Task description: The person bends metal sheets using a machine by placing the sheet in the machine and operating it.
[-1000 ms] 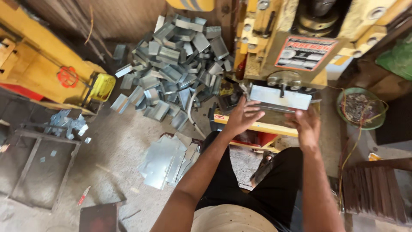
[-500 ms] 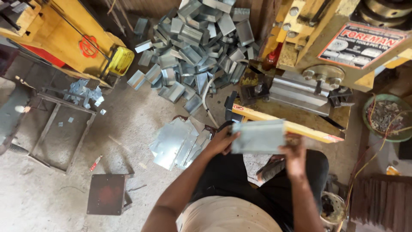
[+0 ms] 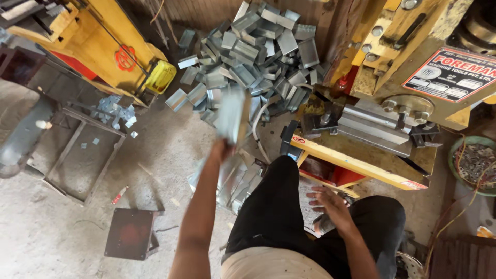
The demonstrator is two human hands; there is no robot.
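Observation:
My left hand (image 3: 221,151) is stretched forward and grips the lower end of a bent grey metal piece (image 3: 231,114), which is blurred with motion. The piece is above the floor, between a stack of flat metal sheets (image 3: 233,182) and a big pile of bent metal pieces (image 3: 258,57). My right hand (image 3: 330,205) hovers open with spread fingers between my knees, below the yellow press machine's table (image 3: 361,161). It holds nothing.
The yellow press (image 3: 408,67) stands at the right, with a green bowl of scrap (image 3: 473,163) beside it. Another yellow machine (image 3: 98,46) is at the upper left. A metal frame (image 3: 77,155) and a dark square plate (image 3: 130,233) lie on the dusty floor.
Both hands took the metal piece off the press and drew it toward me. Now my left hand alone swings it out to the left toward the pile, and my right hand has let go.

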